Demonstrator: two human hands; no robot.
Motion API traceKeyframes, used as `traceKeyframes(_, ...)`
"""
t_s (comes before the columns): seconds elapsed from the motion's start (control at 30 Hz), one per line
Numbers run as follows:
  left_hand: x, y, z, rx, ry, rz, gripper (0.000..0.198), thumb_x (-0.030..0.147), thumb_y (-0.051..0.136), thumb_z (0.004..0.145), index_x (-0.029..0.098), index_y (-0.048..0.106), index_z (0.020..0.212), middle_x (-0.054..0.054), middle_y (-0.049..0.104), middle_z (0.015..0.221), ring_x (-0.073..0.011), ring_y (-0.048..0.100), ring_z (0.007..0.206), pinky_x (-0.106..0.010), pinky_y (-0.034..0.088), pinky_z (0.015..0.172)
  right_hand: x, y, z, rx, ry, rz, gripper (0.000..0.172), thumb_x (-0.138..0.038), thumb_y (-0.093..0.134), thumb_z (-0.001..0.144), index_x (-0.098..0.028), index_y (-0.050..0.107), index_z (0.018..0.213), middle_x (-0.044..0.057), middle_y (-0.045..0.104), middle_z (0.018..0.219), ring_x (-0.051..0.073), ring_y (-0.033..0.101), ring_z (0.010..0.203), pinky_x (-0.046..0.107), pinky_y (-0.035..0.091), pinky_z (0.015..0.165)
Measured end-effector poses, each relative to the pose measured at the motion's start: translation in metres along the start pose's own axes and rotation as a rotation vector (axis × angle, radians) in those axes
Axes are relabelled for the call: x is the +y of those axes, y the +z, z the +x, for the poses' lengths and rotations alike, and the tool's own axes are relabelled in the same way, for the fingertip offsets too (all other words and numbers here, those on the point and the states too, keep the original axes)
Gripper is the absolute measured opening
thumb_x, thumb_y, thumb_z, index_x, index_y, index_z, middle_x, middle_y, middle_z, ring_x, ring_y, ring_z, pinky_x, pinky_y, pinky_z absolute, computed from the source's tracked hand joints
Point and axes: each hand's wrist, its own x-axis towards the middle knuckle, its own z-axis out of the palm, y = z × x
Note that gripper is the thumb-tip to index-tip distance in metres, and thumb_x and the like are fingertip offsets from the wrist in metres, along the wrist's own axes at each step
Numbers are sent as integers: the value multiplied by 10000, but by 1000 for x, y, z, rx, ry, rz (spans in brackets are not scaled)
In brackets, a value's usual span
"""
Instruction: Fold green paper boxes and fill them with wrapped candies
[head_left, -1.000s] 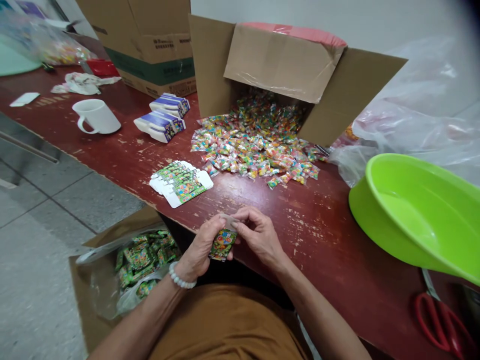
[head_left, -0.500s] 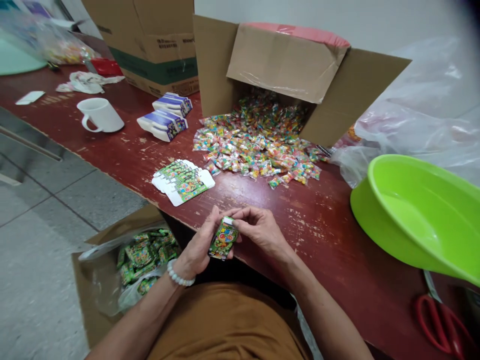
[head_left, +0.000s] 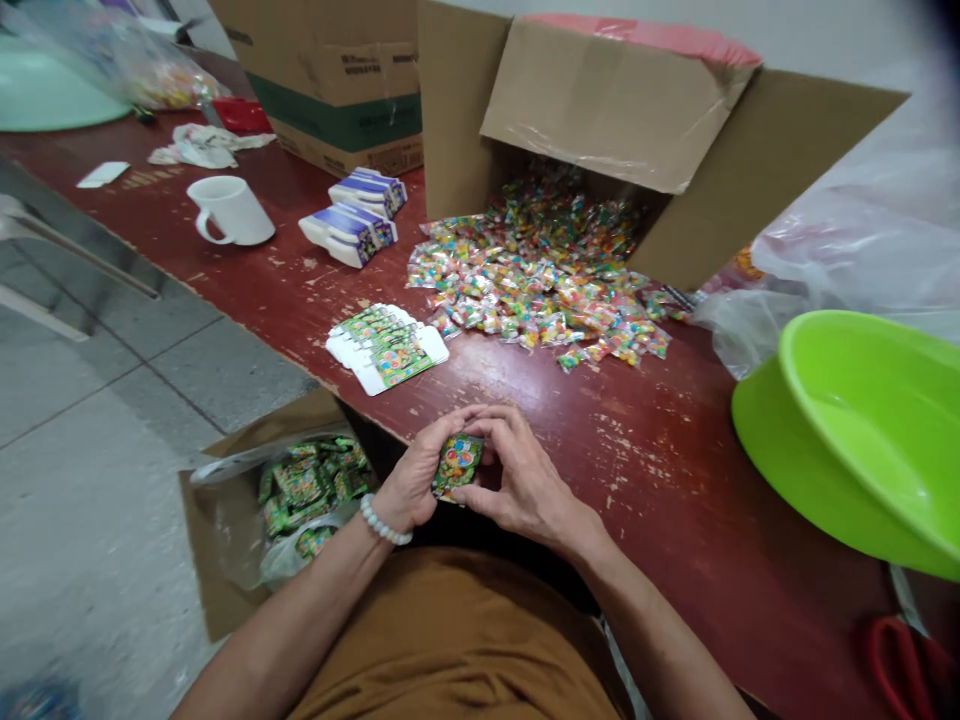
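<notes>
Between my hands, just over the table's front edge, is a small green printed candy box (head_left: 458,462). My left hand (head_left: 414,478) wraps round its left side, a beaded bracelet on that wrist. My right hand (head_left: 517,478) grips it from the right, thumb at the lower end and fingers curled over the top end. The fingers hide the upper end of the box. Beyond the hands lies a fanned stack of flat green cartons (head_left: 390,346). Behind that, small wrapped candies (head_left: 525,290) spill from a cardboard box (head_left: 622,110) lying on its side.
At lower left, an open carton (head_left: 204,560) lined with plastic holds filled green boxes (head_left: 307,485). A white mug (head_left: 236,212) and purple-white cartons (head_left: 352,228) stand on the red table (head_left: 660,560). A green basin (head_left: 765,440) and red scissors (head_left: 892,660) are at right.
My right hand has shifted from pinching the box's white top flap to gripping it by both ends, thumb now low. The white flap no longer shows. The camera view has turned slightly.
</notes>
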Motion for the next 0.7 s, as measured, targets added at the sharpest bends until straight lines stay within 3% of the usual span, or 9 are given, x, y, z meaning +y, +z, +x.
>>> traceKeyframes(0.1, -1, 1, 0, 31, 54, -32, 203, 270, 652, 861, 151, 719, 1011, -35, 732, 910, -152, 689, 773, -247, 570, 731, 1, 15, 2, 32, -5, -154, 794, -295, 838, 636, -214, 452, 1325, 185, 469, 1410, 368, 453, 1289, 543, 439, 1009)
traceKeyframes(0.2, 0, -5, -3, 30, 122, -6, 263, 369, 654, 892, 136, 700, 1005, -60, 726, 1010, -173, 688, 909, -251, 552, 815, 3, 32, 10, 66, 2, -234, 711, -217, 769, 638, -193, 468, 1282, 186, 534, 1324, 379, 504, 1217, 550, 440, 997)
traceKeyframes(0.27, 3, -16, -10, 18, 160, 68, 346, 441, 678, 874, 143, 678, 1050, -62, 721, 997, -176, 688, 879, -263, 552, 798, 5, 42, 16, 30, -36, -186, 699, -235, 773, 635, -189, 467, 1262, 183, 537, 1300, 372, 514, 1206, 539, 453, 993)
traceKeyframes(0.37, 18, -48, -30, 62, 185, 271, 491, 546, 656, 860, 202, 606, 1207, -36, 714, 874, -162, 663, 662, -269, 531, 613, 10, 50, 21, -75, -78, -24, 886, -405, 854, 620, -192, 388, 1342, 204, 405, 1426, 377, 438, 1312, 535, 464, 1011)
traceKeyframes(0.43, 36, -79, -48, 223, 241, 486, 574, 627, 585, 868, 222, 569, 1274, -28, 704, 818, -164, 635, 606, -272, 502, 570, 19, 51, 20, -95, -20, 73, 1029, -506, 856, 636, -207, 278, 1433, 206, 344, 1462, 359, 457, 1298, 527, 486, 992)
traceKeyframes(0.47, 47, -96, -56, 330, 305, 612, 588, 648, 568, 864, 211, 588, 1257, -40, 712, 866, -173, 645, 670, -283, 511, 621, 24, 50, 19, -82, 32, 107, 1038, -520, 834, 674, -222, 229, 1463, 200, 354, 1452, 337, 506, 1242, 516, 504, 966)
traceKeyframes(0.53, 69, -126, -69, 518, 401, 939, 558, 622, 632, 822, 183, 658, 1165, -67, 706, 1046, -213, 646, 911, -306, 509, 790, 33, 49, 18, -52, 117, 150, 944, -483, 771, 770, -244, 199, 1482, 176, 441, 1373, 284, 586, 1101, 481, 533, 905)
traceKeyframes(0.6, 87, -143, -70, 612, 478, 1165, 555, 584, 636, 821, 174, 655, 1194, -84, 684, 1125, -232, 618, 991, -336, 490, 863, 38, 48, 18, -51, 130, 142, 809, -419, 728, 821, -248, 260, 1458, 147, 521, 1278, 265, 608, 1035, 461, 535, 882)
traceKeyframes(0.7, 101, -136, -42, 617, 659, 1380, 513, 494, 599, 863, 162, 634, 1253, -103, 671, 1141, -229, 616, 959, -361, 481, 883, 38, 49, 20, -42, 99, 68, 634, -318, 712, 825, -237, 397, 1368, 118, 574, 1193, 252, 621, 979, 443, 535, 873)
